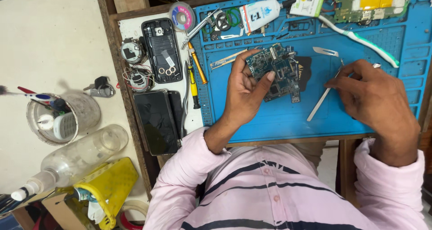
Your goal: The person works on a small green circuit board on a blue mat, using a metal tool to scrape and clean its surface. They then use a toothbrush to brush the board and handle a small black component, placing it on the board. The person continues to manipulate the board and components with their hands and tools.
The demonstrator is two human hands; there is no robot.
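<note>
Your left hand (245,92) has its grip pinched on a blue-green circuit board (279,70), thumb across the near face and fingers curled behind the left edge, holding it just above the blue work mat (270,117) a little left of the mat's middle. Your right hand (373,97) sits at about three o'clock from the board, well apart from it, its grip pressed together on a thin metal tool (321,101) whose flat pale end slants down toward seven o'clock onto the mat; the fingertips hide the upper end, so it may be tweezers or a spudger, hard to say. At twelve o'clock from that hand a small metal blade (325,51) lies flat on the mat. Further up, a white toothbrush (360,38) runs diagonally, with a glue tube (261,13) and a second green board (371,2) along the far edge. At nine o'clock from the left hand lie yellow-handled screwdrivers (194,74), then an opened phone shell (162,50) and a dark phone (157,119) on the wooden surface (130,27). At the far left stand a clear cup (63,117) of brushes and a plastic spray bottle (76,158).
</note>
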